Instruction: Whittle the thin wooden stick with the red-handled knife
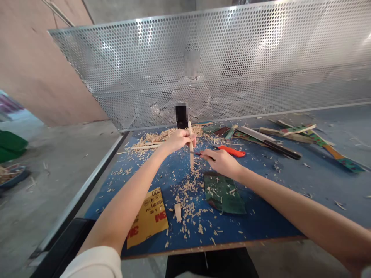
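Observation:
A slim pale wooden stick (191, 159) stands nearly upright in my left hand (182, 139), its fingers pinching the upper part. My right hand (218, 160) is closed around a small carving knife (197, 153), whose blade meets the stick's lower half; the handle is mostly hidden in my fingers. Just beyond my right hand lies an orange-handled tool (232, 151), its far end partly covered. Below the stick, wood shavings (193, 189) are scattered over the blue tabletop (139, 173). A small pale wood piece (177, 212) rests nearer the front edge.
Yellow 3M sandpaper (149, 220) lies front left, a dark green sheet (224, 193) front right. A long, dark-ended saw-like tool (271, 143) and painted wood strips (327, 143) lie right. Behind stand a black phone-like object (182, 117) and a perforated metal panel (232, 65).

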Demonstrator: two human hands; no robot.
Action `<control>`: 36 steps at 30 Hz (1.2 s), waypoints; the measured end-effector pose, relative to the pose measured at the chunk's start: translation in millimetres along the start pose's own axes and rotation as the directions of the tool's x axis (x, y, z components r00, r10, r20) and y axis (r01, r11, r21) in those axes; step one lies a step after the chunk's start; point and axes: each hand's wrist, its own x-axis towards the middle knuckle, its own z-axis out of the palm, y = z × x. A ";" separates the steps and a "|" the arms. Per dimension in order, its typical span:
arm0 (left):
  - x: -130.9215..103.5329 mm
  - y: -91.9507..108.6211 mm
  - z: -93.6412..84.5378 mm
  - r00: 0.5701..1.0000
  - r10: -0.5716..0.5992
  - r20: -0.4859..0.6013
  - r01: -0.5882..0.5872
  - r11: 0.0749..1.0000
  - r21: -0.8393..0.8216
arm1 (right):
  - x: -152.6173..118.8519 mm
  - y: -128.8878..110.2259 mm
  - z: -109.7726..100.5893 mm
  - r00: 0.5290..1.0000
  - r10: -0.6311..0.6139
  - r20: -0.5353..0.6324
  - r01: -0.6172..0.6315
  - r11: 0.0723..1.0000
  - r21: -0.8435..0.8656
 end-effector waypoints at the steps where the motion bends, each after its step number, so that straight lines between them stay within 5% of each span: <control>1: 0.4 -0.7 0.3 1.000 -0.001 -0.004 0.001 1.000 -0.006 | -1.1 0.2 0.1 0.999 -0.017 0.040 0.016 1.000 0.007; 4: 0.8 -2.1 0.4 1.000 -0.026 -0.004 0.026 0.998 -0.061 | -5.2 -0.9 -2.6 0.984 -0.117 0.134 0.116 0.993 0.017; 10: -1.2 -0.9 -2.4 0.999 -0.037 0.003 0.037 0.998 -0.046 | -1.5 0.2 -11.0 0.991 -0.053 -0.119 0.052 0.999 -0.009; 16: -0.7 -2.4 -2.7 1.000 -0.016 0.006 0.017 0.999 -0.033 | 2.1 1.1 3.8 1.000 -0.029 -0.002 0.029 1.000 0.000; 22: 0.7 -12.9 -4.6 1.000 -0.025 -0.004 0.025 0.992 -0.128 | 6.2 -2.7 -6.4 0.983 -0.068 0.169 0.075 0.996 -0.038; 29: 0.5 -12.6 -7.0 1.000 -0.003 0.013 0.004 0.998 -0.069 | 5.2 0.4 -5.4 0.998 -0.055 0.023 0.056 0.998 -0.032; 36: 1.2 -8.9 -7.0 0.998 0.031 0.057 -0.031 0.999 -0.017 | 5.5 -13.5 -2.9 0.991 -0.071 0.111 0.081 0.993 -0.091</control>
